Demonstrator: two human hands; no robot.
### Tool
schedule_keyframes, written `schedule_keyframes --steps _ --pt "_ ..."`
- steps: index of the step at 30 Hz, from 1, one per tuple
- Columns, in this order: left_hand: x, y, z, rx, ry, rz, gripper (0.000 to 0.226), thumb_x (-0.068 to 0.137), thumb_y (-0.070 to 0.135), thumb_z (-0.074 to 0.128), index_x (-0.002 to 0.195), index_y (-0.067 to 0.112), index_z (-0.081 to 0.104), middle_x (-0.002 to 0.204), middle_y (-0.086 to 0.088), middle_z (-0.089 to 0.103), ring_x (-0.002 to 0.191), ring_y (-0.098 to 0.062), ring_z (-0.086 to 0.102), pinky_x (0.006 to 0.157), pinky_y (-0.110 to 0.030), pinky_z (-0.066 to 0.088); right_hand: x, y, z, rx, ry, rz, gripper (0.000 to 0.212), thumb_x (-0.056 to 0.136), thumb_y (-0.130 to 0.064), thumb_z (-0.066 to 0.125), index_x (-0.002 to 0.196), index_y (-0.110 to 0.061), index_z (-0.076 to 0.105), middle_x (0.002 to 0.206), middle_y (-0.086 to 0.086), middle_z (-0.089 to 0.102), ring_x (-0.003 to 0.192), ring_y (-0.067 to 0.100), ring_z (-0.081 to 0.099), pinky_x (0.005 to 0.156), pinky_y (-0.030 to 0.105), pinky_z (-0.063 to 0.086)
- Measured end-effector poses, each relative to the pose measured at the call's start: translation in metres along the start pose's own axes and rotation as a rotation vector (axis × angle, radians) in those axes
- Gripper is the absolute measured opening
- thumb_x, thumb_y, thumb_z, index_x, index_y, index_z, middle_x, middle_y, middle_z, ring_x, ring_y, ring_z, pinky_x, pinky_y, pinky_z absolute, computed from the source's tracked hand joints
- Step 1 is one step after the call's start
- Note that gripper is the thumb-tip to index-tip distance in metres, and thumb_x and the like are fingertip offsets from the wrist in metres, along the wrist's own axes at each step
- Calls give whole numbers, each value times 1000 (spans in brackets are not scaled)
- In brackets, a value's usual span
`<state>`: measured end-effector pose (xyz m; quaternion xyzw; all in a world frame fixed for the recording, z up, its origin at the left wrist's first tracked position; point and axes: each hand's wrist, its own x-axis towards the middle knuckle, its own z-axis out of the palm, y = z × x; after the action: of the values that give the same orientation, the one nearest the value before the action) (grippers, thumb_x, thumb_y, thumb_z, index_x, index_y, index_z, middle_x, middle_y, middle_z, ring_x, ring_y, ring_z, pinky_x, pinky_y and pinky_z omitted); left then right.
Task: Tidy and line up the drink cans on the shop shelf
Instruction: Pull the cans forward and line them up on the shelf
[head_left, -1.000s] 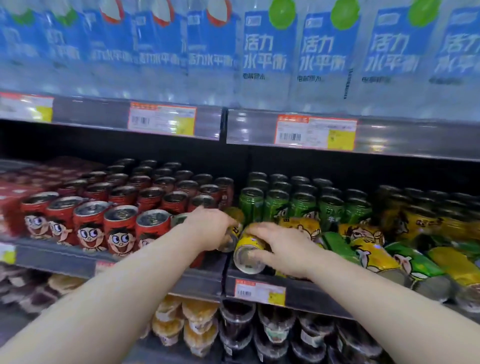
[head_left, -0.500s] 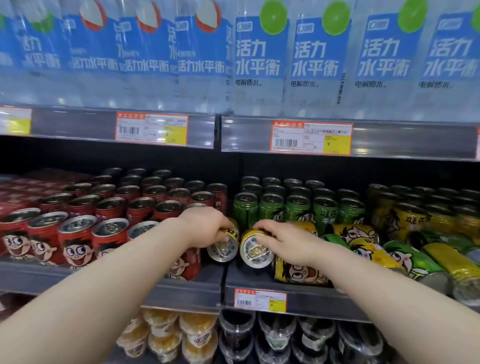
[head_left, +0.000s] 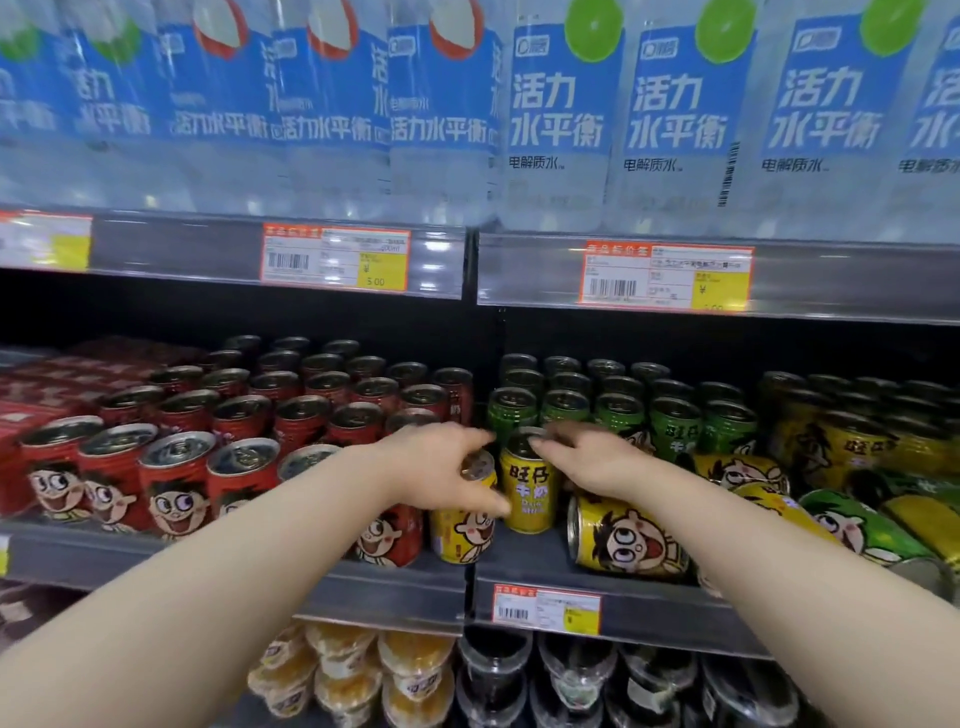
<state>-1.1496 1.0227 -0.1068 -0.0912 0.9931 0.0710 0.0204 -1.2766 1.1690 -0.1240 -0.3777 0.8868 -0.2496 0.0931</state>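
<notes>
Left hand (head_left: 441, 467) grasps the rim of a tilted yellow can (head_left: 462, 525); right hand (head_left: 592, 457) grips the top of an upright yellow can (head_left: 527, 493) just beside it, both at the shelf (head_left: 395, 582) front. Fingers cover both lids partly. To the right, toppled yellow cans (head_left: 623, 540) lie sideways, partly hidden behind the right forearm.

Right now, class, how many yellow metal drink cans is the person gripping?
2. The left hand grips a tilted yellow metal can with a cartoon face; the right hand grips an upright yellow metal can with green lettering, just right of it.
</notes>
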Motion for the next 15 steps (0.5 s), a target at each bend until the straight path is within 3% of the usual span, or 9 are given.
schedule_keyframes --steps 3,7,12,15 --pt "-1 4 5 164 -44 10 96 76 55 63 147 24 8 151 -6 25 135 -26 31 109 -37 27 -4 -2 1 26 -32 -45 46 92 -50 43 129 -23 51 130 1 56 109 19 55 89 25 41" --pt "4 5 4 207 -21 17 93 77 49 65 147 25 9 152 -7 24 136 -27 27 111 -40 25 -19 7 -20 -14 -85 -67 57 88 -55 47 137 -25 43 138 -2 50 124 16 48 103 28 38" --pt "19 21 12 103 53 91 90 76 64 56 146 30 12 151 -7 26 136 -27 28 111 -39 28 -43 15 -34 -514 -346 -81 92 69 -57 70 145 -31 24 151 -6 31 136 16 34 109 31 33" --pt "27 21 21 176 79 94 74 84 64 42 145 38 10 153 -5 23 136 -28 29 108 -43 30 -47 22 -21 -570 -272 -108 93 68 -54 73 144 -30 26 147 -5 38 132 17 39 105 32 39"
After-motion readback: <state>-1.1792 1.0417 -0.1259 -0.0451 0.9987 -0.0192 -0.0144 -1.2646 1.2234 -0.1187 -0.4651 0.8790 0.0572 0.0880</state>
